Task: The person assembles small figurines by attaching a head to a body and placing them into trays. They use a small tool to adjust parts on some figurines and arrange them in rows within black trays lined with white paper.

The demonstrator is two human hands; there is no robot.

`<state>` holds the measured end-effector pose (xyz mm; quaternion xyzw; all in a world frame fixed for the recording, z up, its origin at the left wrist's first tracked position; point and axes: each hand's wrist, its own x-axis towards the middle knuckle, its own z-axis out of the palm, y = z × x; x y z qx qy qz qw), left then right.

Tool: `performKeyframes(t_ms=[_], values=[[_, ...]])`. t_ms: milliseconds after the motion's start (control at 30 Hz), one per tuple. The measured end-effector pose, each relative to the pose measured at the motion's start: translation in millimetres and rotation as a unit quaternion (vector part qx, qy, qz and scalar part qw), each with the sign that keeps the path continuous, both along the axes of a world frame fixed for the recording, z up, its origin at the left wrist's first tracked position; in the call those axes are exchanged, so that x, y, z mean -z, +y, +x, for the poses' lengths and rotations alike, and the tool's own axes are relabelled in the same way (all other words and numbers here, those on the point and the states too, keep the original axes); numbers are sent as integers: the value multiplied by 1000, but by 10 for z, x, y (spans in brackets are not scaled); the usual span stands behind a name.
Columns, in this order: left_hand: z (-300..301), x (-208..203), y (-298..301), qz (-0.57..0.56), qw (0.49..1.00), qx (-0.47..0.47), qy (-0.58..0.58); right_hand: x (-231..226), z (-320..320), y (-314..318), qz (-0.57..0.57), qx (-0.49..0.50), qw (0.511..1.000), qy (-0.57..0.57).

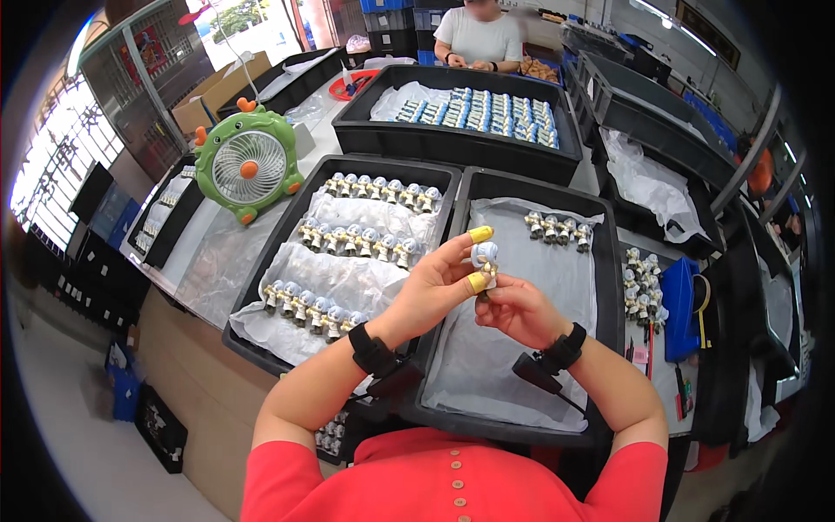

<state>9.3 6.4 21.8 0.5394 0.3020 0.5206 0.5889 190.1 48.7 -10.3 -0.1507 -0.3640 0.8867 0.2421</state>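
Note:
A small figurine (485,254) with pale blue hair and a white body is held up between both hands over the right-hand tray. My left hand (435,283) pinches its head between thumb and index finger, both wearing yellow finger cots. Lower down, the fingertips of my right hand (520,311) close on the figurine's base. Below lies a black tray (606,287) lined with white paper, with a short row of similar figurines (557,230) at its far end. The black tray (248,306) on the left carries three rows of figurines (352,241) between folds of white sheeting.
A green cartoon-shaped fan (248,165) stands on the left. Behind, a large black tray (452,148) holds many blue-and-white figurines (487,115). Loose figurines (642,291) and a blue bin (680,309) are at the right. Across the table sits another person (478,39) in white.

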Motion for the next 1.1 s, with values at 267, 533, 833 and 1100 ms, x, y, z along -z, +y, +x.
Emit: performKeyframes(t_ms=[267,533,833,1100], values=[[-52,137,28,-28,999,-38,4,135,-43,39,-35,-19,999,-2],[-66,171,31,-56,997,-54,0,156,-63,28,-49,-19,999,3],[-89,100,-15,-32,999,-40,-6,24,-29,51,22,21,999,-21],[-57,123,-5,-38,997,-44,-44,31,-21,44,49,26,997,-57]])
